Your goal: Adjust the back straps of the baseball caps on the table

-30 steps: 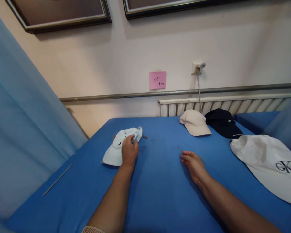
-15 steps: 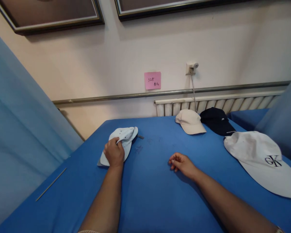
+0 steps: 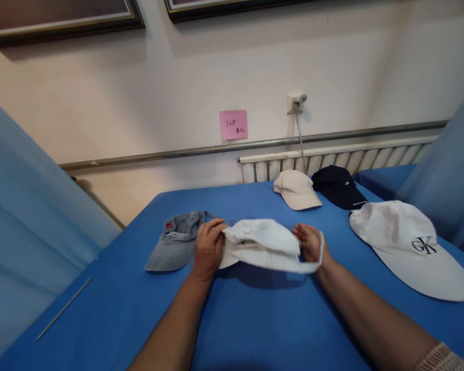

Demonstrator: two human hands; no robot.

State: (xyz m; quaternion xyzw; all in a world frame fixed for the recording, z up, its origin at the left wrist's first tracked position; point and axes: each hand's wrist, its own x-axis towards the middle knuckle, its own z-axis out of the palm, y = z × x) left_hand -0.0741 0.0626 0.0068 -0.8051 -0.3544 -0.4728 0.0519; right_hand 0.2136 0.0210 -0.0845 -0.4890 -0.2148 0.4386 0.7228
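A white cap (image 3: 263,245) is held just above the blue-covered surface, its back opening and strap turned to the right. My left hand (image 3: 209,250) is closed on the cap's left side, near the brim. On the other side my right hand (image 3: 310,243) grips the cap's rear edge, with the strap looping across the hand near the wrist; part of its fingers is hidden. Left of my left hand lies a grey-blue cap (image 3: 180,239) with a red patch and white lettering, brim toward the lower left.
At the back right lie a beige cap (image 3: 297,188) and a black cap (image 3: 338,186). A large white cap (image 3: 406,245) with "GK" letters is at the right. A thin stick (image 3: 64,308) lies at the left. Blue curtains (image 3: 31,232) hang at the sides; a radiator (image 3: 261,170) stands behind.
My left hand has lifted the white cap off the grey-blue cap and brought it right. My right hand, free before, has come onto its strap side. The view has shifted slightly.
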